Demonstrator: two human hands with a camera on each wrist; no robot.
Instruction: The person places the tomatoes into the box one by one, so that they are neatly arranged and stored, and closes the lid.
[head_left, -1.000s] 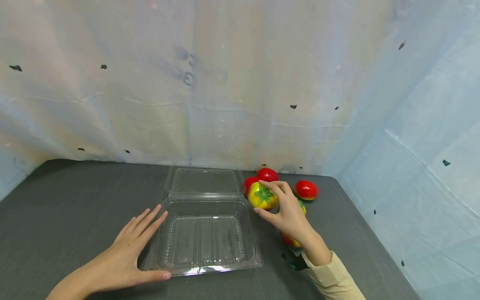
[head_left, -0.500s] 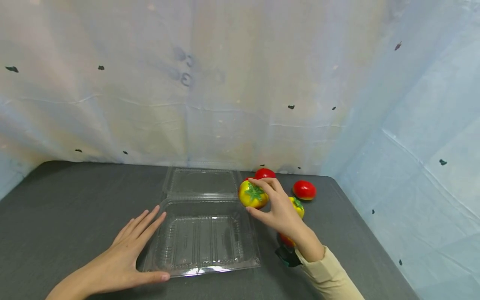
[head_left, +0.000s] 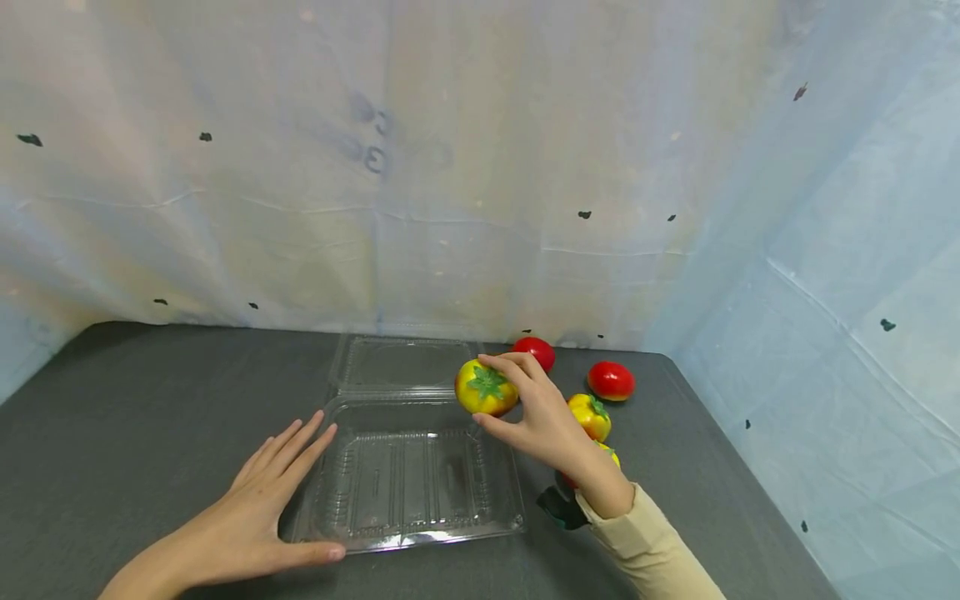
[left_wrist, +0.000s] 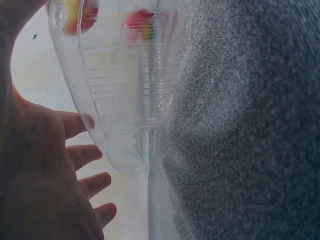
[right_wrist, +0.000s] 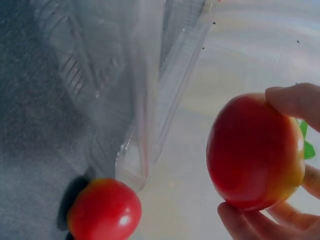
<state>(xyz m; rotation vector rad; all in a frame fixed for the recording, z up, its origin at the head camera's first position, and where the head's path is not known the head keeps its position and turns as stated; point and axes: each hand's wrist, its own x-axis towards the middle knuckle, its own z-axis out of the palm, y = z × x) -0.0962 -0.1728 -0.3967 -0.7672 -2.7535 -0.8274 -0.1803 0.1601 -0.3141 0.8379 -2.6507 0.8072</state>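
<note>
My right hand [head_left: 543, 421] pinches a yellow-and-red tomato [head_left: 483, 388] with a green star-shaped calyx, thumb on the near side and fingers on the far side. In the head view the tomato overlaps the far right corner of a clear plastic clamshell box [head_left: 405, 483]. The right wrist view shows the red underside of the held tomato [right_wrist: 255, 155], raised beside the box wall. My left hand [head_left: 247, 508] lies along the box's left side, fingers spread and straight. In the left wrist view, its fingertips [left_wrist: 92, 151] are right at the box rim.
The box's lid [head_left: 408, 364] lies folded back, away from me. Red tomatoes [head_left: 534, 353] [head_left: 611, 381] rest at the back right. A yellow one [head_left: 590, 417] and another [head_left: 609, 454], partly behind my right wrist, lie closer. Plastic sheeting [head_left: 465, 167] hangs behind the grey table.
My right hand has carried the tomato leftward, from beside the box to over its far right corner. More of the tomatoes behind the wrist now shows. The left hand stays put.
</note>
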